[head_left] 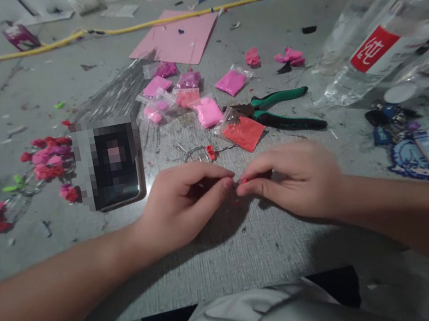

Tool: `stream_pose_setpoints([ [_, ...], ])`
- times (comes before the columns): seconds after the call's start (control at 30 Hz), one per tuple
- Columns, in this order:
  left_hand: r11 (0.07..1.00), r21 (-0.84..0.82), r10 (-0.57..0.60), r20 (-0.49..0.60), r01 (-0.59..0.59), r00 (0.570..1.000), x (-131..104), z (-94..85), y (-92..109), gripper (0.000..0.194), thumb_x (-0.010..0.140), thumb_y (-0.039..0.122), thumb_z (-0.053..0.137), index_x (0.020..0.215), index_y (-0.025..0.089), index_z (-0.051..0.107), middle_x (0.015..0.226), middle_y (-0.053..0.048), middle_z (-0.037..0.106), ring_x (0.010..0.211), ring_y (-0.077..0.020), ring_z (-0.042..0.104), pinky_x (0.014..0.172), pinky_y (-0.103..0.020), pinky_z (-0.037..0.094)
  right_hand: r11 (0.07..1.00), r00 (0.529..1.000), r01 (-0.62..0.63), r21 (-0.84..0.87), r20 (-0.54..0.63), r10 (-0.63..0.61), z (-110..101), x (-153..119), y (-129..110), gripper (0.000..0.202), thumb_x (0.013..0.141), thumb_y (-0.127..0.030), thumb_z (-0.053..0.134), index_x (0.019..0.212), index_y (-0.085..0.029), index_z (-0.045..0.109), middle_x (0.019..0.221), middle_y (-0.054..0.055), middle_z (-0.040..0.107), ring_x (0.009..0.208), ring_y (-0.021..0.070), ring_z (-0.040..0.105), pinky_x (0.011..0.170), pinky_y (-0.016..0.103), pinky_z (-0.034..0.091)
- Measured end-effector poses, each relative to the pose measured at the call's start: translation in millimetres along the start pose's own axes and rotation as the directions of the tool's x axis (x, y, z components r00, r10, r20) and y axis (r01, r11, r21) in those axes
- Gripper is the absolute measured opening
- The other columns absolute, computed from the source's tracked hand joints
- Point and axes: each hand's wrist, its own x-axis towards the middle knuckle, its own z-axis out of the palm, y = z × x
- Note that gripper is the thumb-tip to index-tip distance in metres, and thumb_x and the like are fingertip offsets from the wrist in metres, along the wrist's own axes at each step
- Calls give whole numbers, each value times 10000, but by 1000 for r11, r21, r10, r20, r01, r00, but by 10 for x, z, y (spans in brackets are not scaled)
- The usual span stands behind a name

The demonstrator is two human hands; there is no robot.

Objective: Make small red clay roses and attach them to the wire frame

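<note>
The right hand (298, 179) pinches a small red bit (244, 180) between thumb and fingertips, over the table (218, 276). Just beside it, the left hand (186, 201) has thumb and forefinger nearly together; whether they grip anything, I cannot tell.

Two hands (182, 202), one pair of pliers (294, 121), one phone (115, 164), one pink sheet (177, 42), about eight small packets (209, 112)

Pink packets (209, 112) on a streaked grey table (202, 276)
The pinched scrap (244, 180) is red, one packet (243, 134) orange-red, the pliers' handles (291, 122) green and black, the cable (173, 19) yellow.
</note>
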Motion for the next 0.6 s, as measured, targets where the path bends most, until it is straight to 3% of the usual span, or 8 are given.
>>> stream_pose_setpoints([
  [0.07,946,-276,-138,131,170,982,-8,21,20,101,981,238,651,941,169,714,631,43,651,454,-58,553,420,-152,426,981,981,188,-53,-32,-190,8,-10,-20,50,970,-215,708,991,-211,753,838,14,766,750,125,703,684,242,527],
  [0.17,816,-486,-201,267,312,942,-9,34,7,131,977,250,659,893,156,693,582,54,590,396,-45,487,368,-139,375,954,952,300,-10,-59,-300,56,-20,-21,160,980,-120,658,1094,-177,754,935,49,736,819,112,675,739,233,546],
  [0.37,744,-576,-204,289,340,935,-1,18,-50,129,967,244,678,896,138,700,583,41,580,409,-45,492,381,-131,375,961,961,269,68,-75,-264,116,-18,23,176,930,-104,718,1095,-99,779,992,83,680,854,96,641,737,210,548],
  [0.6,732,-573,-234,297,369,926,5,23,-36,124,942,238,679,874,134,688,596,32,599,403,-55,505,372,-145,402,964,971,236,123,-62,-230,90,3,6,187,910,-49,703,1070,-83,794,1021,100,689,893,97,658,788,209,558],
])
